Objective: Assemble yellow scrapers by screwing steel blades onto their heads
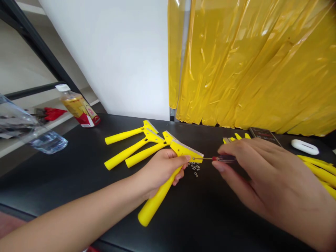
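My left hand (168, 168) is closed around a yellow scraper (157, 201) just below its head, the thumb lying on the head. The handle slants down toward me, and a thin metal blade edge runs along the top. Between thumb and fingers of my right hand (262, 175) is a screwdriver (223, 159). Its thin shaft points left, the tip at a screw (194, 158) on the scraper head. Behind the head lies a scatter of small screws and nuts (195, 169) on the black table. Three more yellow scrapers (126, 153) lie to the left of it.
More yellow handles (319, 171) and small yellow parts (236, 137) lie at the right. A dark device with digits (265, 135) and a white oval object (305, 147) sit at the back. A drink bottle (80, 106) and a clear water bottle (47, 138) stand left. Yellow plastic sheeting (249, 63) hangs behind.
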{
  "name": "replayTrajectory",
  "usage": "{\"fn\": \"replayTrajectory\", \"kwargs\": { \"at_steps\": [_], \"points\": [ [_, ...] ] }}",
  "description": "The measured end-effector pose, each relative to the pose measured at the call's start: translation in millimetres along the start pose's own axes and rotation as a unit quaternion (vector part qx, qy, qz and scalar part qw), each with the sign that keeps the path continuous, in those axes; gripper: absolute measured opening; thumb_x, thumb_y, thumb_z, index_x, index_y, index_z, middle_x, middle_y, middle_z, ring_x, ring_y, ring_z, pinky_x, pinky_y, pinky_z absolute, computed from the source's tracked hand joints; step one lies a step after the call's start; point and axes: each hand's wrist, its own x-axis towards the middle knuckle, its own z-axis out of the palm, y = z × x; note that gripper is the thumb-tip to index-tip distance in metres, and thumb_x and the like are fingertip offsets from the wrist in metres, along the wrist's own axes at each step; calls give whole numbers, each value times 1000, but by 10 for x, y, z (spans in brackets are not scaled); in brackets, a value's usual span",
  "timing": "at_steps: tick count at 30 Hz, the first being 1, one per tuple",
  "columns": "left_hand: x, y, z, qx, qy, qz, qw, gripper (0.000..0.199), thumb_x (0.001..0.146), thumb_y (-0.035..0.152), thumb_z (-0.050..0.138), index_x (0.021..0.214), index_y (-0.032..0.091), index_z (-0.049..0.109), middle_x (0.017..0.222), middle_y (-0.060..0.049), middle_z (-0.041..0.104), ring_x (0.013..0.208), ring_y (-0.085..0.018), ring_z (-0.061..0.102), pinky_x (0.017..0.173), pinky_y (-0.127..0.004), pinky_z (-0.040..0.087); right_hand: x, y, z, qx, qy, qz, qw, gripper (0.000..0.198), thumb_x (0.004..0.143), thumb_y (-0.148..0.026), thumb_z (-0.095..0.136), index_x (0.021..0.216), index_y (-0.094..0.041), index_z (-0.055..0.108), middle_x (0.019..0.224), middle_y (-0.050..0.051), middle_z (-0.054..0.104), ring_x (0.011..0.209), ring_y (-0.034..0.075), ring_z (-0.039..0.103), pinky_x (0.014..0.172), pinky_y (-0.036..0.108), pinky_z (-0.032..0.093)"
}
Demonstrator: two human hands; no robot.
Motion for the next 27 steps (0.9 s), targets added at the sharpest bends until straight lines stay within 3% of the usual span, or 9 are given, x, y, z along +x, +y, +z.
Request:
{"fn": "replayTrajectory", "kwargs": {
  "at_steps": [5,8,10,13,15,20,22,25,27],
  "points": [
    [-5,3,6,15,6,-2,1000,32,94,36,75,71,18,62,52,2,54,44,-10,47,45,-23,39,-7,-34,2,-45,0,51,998,27,110,-42,53,86,-29,50,65,2,61,57,26,62,59,43,42],
    [1,2,-1,18,7,-1,1000,32,94,37,75,72,18,62,52,3,53,45,-10,47,46,-22,39,-37,-36,9,-53,1,54,997,17,108,-42,55,100,-26,59,83,8,72,69,29,68,63,43,42],
    [10,-4,-12,19,7,-1,1000,33,95,38,74,72,18,62,53,3,53,45,-9,46,46,-22,39,-74,-32,14,-52,-4,46,998,18,107,-39,55,95,-26,57,78,6,69,64,27,64,60,42,38],
    [21,-15,-35,28,12,0,1000,34,95,39,74,72,18,61,55,2,54,46,-9,47,47,-22,39,-132,-22,15,-129,-9,79,988,37,106,-51,57,78,-28,48,61,3,53,52,24,49,57,41,27],
    [26,-19,-48,35,12,-1,999,35,95,41,75,73,18,61,55,2,54,47,-9,47,47,-22,39,-139,-11,13,-170,-11,106,980,36,107,-55,55,84,-27,54,67,5,58,56,26,53,59,41,28],
    [38,-12,-53,29,7,-3,1000,34,94,41,75,74,17,62,57,3,53,47,-9,47,47,-22,38,-38,-10,14,-167,-29,18,985,17,112,-30,50,110,-20,63,87,7,71,63,24,66,61,40,41],
    [44,-8,-48,29,8,-6,1000,35,95,40,74,72,17,61,56,3,53,47,-9,47,47,-22,37,-15,-21,18,-173,-39,-3,984,20,112,-27,46,108,-17,64,86,8,71,64,24,68,60,39,42],
    [52,-4,-48,28,13,-8,1000,35,95,39,74,71,17,60,56,3,54,47,-9,47,47,-22,38,-27,-37,26,-198,-36,16,979,31,113,-32,43,92,-20,61,68,4,64,48,23,63,51,38,37],
    [57,-5,-56,23,17,-5,1000,34,94,39,74,72,18,61,56,3,54,47,-9,47,47,-22,38,-39,-49,32,-210,-32,28,977,32,114,-36,44,93,-20,62,65,4,64,47,24,64,50,38,36]
  ]
}}
